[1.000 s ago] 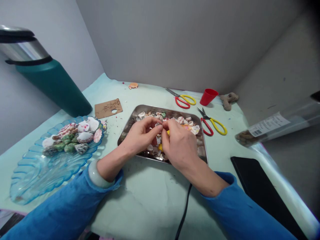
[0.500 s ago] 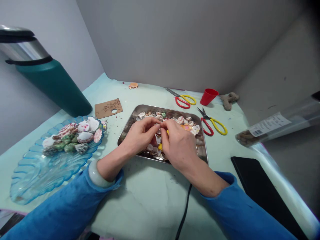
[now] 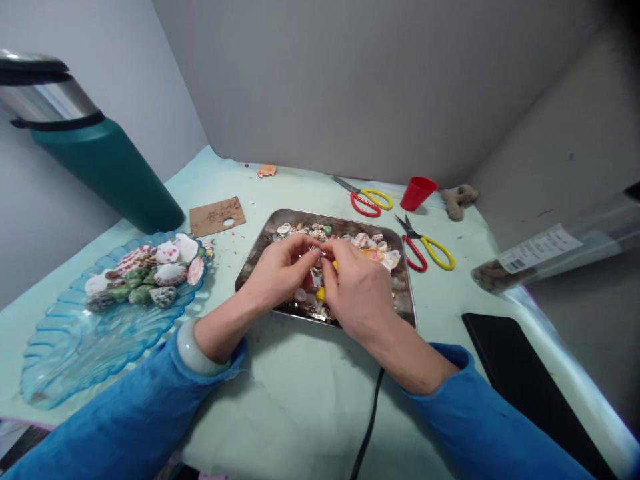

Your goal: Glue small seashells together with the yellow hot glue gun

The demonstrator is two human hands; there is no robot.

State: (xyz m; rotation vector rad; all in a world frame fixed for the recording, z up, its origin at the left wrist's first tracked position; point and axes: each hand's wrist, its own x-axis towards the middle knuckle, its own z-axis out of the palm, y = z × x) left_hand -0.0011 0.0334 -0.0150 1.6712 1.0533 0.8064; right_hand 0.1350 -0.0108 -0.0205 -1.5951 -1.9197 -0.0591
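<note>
My left hand (image 3: 283, 270) and my right hand (image 3: 357, 283) meet above a metal tray (image 3: 407, 293). Thumb and fingers of each hand are pinched together, tip to tip with the other hand. Whatever sits between the fingertips is too small and too covered to name. Beneath them the tray holds many small seashells (image 3: 363, 240), a yellow piece (image 3: 321, 293) and other little bits. An orange-and-yellow piece (image 3: 373, 255) lies just beyond my right hand. My hands hide the middle of the tray.
Left of the tray, a blue shell-shaped dish (image 3: 100, 340) holds shells and green stones. Behind it stands a teal bottle (image 3: 115, 173). Brown card (image 3: 217, 216), two pairs of scissors (image 3: 367, 197), a red cup (image 3: 418, 193), a clear tube (image 3: 540, 250) and a black flat object (image 3: 520, 373) surround the tray.
Hardly anything differs. Both hands keep the same place over the tray, with only a very slight shift at the fingertips.
</note>
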